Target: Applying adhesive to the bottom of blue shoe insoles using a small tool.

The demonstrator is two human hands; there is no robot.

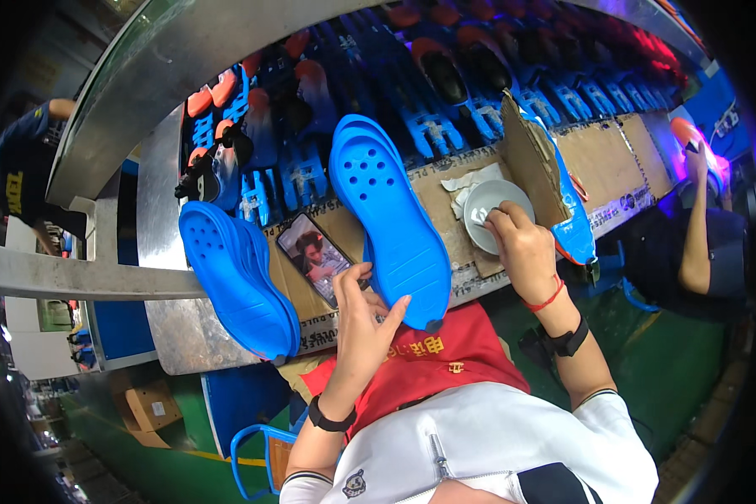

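My left hand grips the near end of a long blue perforated shoe sole, which lies across the cardboard-covered bench. My right hand is pinched on a small brush or stick dipped into a white bowl; the tool is mostly hidden by my fingers. A stack of matching blue soles rests to the left. A phone with a lit screen lies between the stack and the held sole.
A conveyor of blue holders with dark and orange shoe parts runs behind the bench. An upright cardboard flap stands right of the bowl. One person sits at the right, another stands at far left. A blue chair is below.
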